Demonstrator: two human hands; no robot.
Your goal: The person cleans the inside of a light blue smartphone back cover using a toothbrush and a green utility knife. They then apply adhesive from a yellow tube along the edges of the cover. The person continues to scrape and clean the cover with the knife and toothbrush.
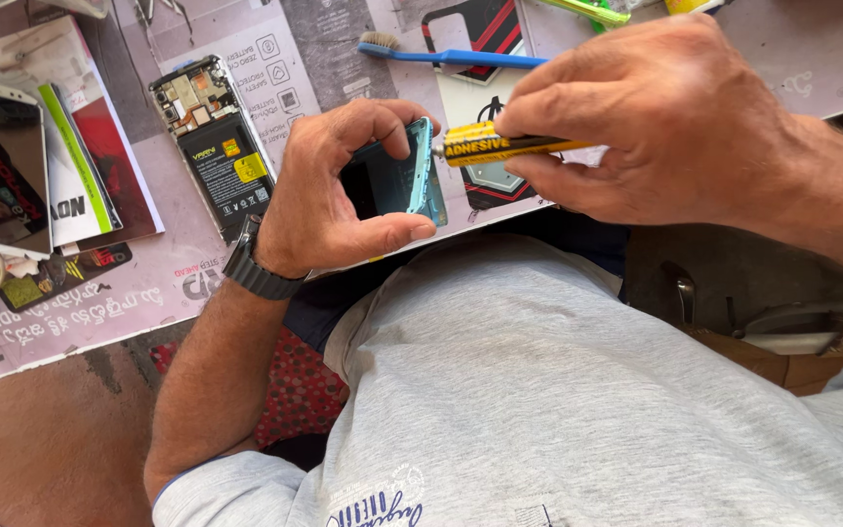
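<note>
— What is sitting in the middle there?

— A light blue phone frame (412,176), being held up on edge above the worktable (148,293). The left hand (334,185) is curling around it, thumb under the lower edge and fingers over the top.

— And the other hand?

— The right hand (656,117) is pinching a yellow adhesive tube (500,146) between fingers and thumb, with the nozzle touching the frame's right edge.

— What is lying around them?

— A blue toothbrush (451,57) is lying just beyond the tube, an opened phone (215,137) is showing its battery to the left, and another phone with a dark screen (0,166) is resting at the far left.
</note>
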